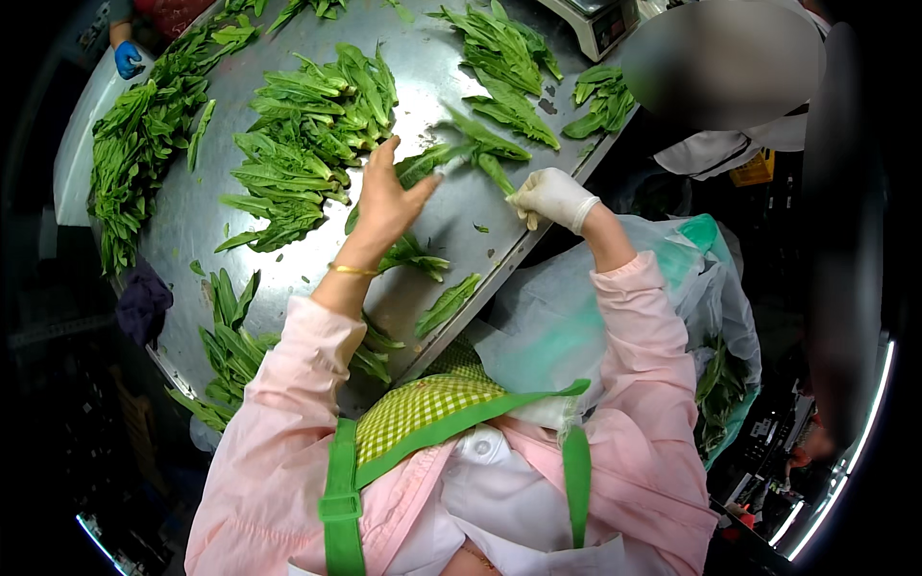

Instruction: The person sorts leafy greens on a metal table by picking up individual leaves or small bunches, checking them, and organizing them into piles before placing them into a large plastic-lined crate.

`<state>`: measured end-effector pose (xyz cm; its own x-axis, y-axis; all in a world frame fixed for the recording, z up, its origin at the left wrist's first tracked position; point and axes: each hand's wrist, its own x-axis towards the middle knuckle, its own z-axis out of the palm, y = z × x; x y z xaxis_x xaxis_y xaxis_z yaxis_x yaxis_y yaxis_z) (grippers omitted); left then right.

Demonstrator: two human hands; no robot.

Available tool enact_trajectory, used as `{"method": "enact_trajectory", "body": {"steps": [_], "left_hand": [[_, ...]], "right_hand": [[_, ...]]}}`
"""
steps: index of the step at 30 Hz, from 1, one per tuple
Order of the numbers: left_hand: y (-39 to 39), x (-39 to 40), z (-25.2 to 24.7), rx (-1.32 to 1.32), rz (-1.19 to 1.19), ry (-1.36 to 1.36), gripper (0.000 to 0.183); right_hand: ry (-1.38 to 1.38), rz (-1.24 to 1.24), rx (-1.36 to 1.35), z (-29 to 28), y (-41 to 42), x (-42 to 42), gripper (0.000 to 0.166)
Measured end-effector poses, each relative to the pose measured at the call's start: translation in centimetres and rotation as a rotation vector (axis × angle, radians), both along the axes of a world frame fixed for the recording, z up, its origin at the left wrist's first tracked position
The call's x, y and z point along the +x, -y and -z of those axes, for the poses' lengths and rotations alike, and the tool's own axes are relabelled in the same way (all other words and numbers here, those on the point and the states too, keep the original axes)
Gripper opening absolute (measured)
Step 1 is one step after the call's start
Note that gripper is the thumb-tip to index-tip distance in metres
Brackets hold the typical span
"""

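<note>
My left hand (390,191) is bare, with a yellow band at the wrist. Thumb and fingers are spread over the metal table (454,216), beside the stem ends of a heap of leafy greens (302,144). I see nothing held in it. A white glove covers my right hand (553,198), whose fingers pinch the stem end of a leafy green stalk (495,173) near the table's edge. The far part of that stalk is blurred among other leaves. Loose leaves (446,306) lie between my arms.
A long bank of greens (148,137) lines the left side, where another person's blue-gloved hand (127,60) shows. More bunches (504,57) lie near a scale (594,25). A plastic bag (547,309) hangs below the right table edge. A dark cloth (144,301) sits at the left edge.
</note>
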<state>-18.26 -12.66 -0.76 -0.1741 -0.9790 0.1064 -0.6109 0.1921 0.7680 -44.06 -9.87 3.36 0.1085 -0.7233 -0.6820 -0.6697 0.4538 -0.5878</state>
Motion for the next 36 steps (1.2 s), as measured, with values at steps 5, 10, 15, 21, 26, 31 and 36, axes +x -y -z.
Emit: {"method": "enact_trajectory", "body": {"steps": [5, 10, 15, 21, 26, 31, 36], "left_hand": [[-2.6, 1.0, 4.2, -0.134, 0.198, 0.149, 0.044], [-8.3, 4.1, 0.6, 0.202, 0.641, 0.196, 0.03], [-8.4, 3.6, -2.1, 0.696, 0.329, -0.466, 0.06], [-5.3, 0.1, 0.6, 0.96, -0.3, -1.543, 0.019], [-5.1, -2.8, 0.2, 1.076, -0.262, -1.694, 0.014], [-4.4, -4.9, 1.3, 1.115, -0.316, -1.565, 0.024], [-3.7, -4.6, 1.8, 1.094, -0.339, -1.411, 0.021]], "right_hand": [[0.498, 0.046, -0.071, -3.4, -1.1, -1.1, 0.021], [0.543, 0.214, -0.235, -4.3, -1.0, -1.9, 0.027], [0.559, 0.201, -0.281, -3.1, -1.6, 3.5, 0.027], [-0.276, -0.238, -0.508, -1.3, -1.4, 6.1, 0.038], [-0.621, -0.279, -1.104, 4.6, 0.9, -0.3, 0.032], [-0.329, -0.323, -0.547, 0.8, -0.2, 4.5, 0.039], [-0.196, 0.15, -0.583, 0.0, 1.6, 1.1, 0.05]]}}
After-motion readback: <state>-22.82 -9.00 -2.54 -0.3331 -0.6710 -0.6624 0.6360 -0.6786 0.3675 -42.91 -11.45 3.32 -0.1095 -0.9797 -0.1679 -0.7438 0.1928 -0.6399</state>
